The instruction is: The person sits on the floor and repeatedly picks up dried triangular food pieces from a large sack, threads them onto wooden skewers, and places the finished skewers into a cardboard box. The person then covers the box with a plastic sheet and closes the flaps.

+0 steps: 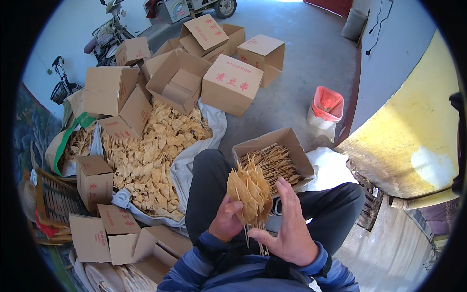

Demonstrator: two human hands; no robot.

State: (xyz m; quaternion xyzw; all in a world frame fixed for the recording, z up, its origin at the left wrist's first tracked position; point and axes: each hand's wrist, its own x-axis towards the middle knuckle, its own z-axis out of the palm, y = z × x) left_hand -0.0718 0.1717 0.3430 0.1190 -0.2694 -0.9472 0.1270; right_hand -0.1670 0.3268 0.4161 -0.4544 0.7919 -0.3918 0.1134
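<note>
A bundle of skewered dried tofu sheets [251,189] is held over my lap, its thin sticks poking out below. My left hand [228,219] grips it from the left side, the thumb across the sheets. My right hand [290,230] is spread, thumb apart from the fingers, at the bundle's right; the thumb tip is close to the sticks, and I cannot tell if it touches. Just beyond the bundle is an open cardboard box [297,157], with many skewers [271,162] packed inside. To the left, a large heap of loose skewered sheets [149,157] lies on a pale cloth [189,157].
Several cardboard boxes [230,87] with red printing are piled beyond the heap. A white bin [321,118] with a red liner stands by the right wall. At the left are a wooden chair [54,197] and more boxes [89,237]. A white sack [328,169] lies beside the filled box.
</note>
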